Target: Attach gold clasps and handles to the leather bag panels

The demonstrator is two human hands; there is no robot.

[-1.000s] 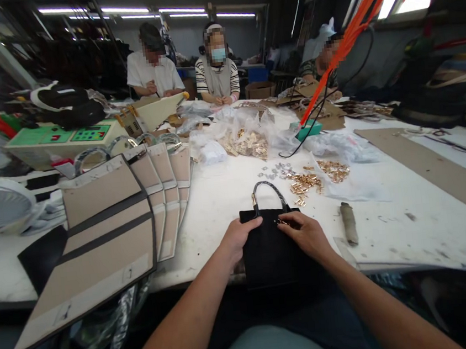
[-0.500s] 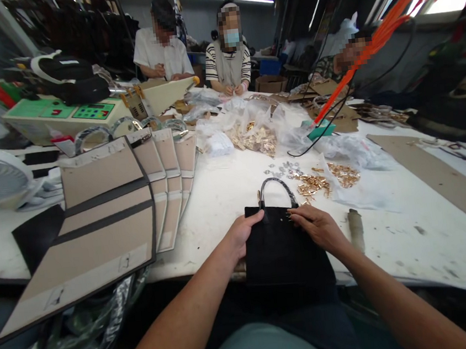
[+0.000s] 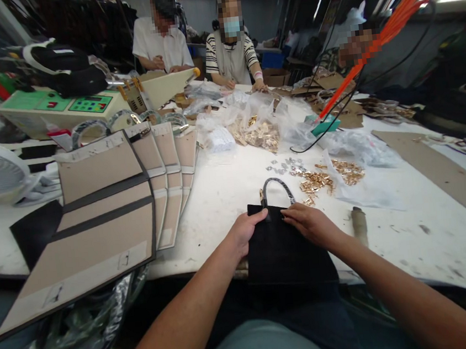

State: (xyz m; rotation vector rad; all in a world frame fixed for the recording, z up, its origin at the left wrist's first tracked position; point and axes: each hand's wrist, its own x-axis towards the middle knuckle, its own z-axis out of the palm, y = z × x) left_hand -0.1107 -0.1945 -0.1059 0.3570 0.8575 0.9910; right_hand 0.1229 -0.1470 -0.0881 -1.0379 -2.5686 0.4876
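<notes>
At the near edge of the table, a black panel with a looped handle reaches partly over that edge. The left hand is closed around its upper left corner, thumb across the front. The right hand has thumb and fingers bent close together at its upper right; whether they grip anything cannot be told. Gold pieces lie loose beyond.

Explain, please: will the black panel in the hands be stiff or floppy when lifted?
Probably fairly stiff: the panel looks flat, with no clear sag. Its handle may be springy, as it stands up in an arch.
</notes>
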